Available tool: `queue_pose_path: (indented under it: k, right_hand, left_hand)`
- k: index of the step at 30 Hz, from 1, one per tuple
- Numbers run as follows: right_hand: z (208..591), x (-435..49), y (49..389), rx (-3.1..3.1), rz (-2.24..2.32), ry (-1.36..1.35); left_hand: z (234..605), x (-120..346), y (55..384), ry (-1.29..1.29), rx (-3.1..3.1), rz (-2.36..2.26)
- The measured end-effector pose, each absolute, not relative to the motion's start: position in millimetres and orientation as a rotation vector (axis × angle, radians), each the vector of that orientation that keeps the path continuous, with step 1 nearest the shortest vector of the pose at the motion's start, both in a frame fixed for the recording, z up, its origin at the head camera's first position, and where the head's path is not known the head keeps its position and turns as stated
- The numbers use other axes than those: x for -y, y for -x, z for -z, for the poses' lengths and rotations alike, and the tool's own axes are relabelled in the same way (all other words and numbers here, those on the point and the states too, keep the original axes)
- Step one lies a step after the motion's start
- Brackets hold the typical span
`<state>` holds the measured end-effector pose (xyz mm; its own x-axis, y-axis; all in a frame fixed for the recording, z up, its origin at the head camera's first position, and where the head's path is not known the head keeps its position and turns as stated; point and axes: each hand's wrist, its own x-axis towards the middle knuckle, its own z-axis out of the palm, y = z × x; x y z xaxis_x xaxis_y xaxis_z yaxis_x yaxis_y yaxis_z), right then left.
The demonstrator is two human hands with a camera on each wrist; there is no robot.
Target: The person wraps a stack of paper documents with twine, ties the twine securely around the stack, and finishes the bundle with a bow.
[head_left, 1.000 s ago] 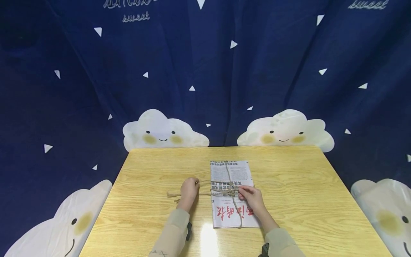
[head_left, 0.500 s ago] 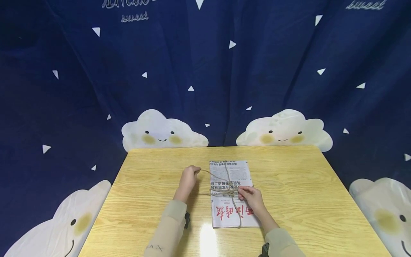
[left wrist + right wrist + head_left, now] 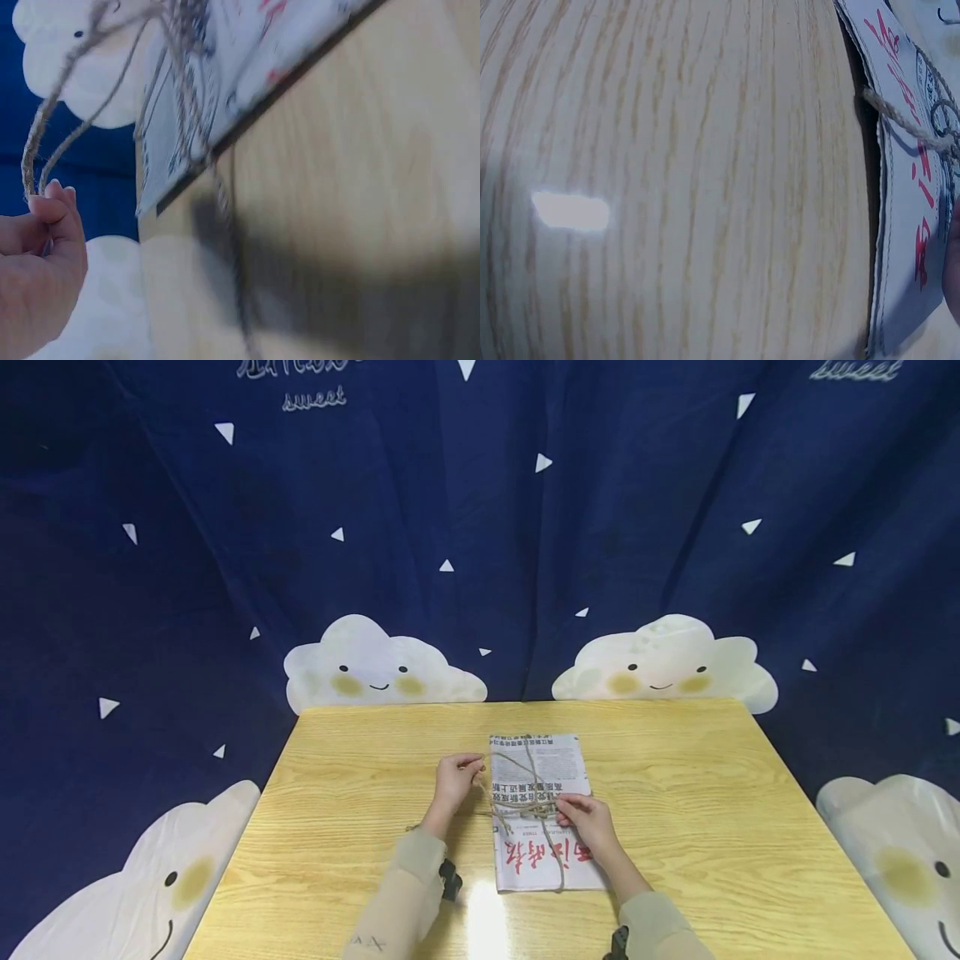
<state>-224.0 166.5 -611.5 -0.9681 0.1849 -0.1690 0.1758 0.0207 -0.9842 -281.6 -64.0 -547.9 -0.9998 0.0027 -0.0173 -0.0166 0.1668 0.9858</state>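
Observation:
A folded newspaper with red and black print lies on the table, bound lengthwise and crosswise with brown twine. The strands cross in a knot near its middle. My left hand, by the newspaper's left edge, pinches a raised length of twine. In the left wrist view, two strands run up from between thumb and fingers of that hand. A frayed end dangles over the left side of the paper. Right beside the knot, my right hand pinches the twine; only its edge shows in the right wrist view.
The wooden table extends around the newspaper. Another twine strand trails over the table to the left, partly under my left arm. A dark blue curtain with white clouds hangs behind the table's far edge.
My left hand has moved away from me with the twine, then right toward the newspaper, and a twine end now hangs over the paper. My right hand has stayed at the knot.

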Motion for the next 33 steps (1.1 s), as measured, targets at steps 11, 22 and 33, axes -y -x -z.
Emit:
queue_pose_path:
  k: [11,22,33]
  right_hand:
    - [613,-167,224,2.235,-2.175,0.385]
    - [611,-168,224,2.236,-2.185,0.414]
    - [602,-167,222,2.244,-2.178,0.419]
  left_hand:
    - [574,32,255,0.274,-1.944,-2.321]
    - [585,15,233,0.369,-1.963,-2.331]
    - [596,10,219,0.435,-2.127,-2.289]
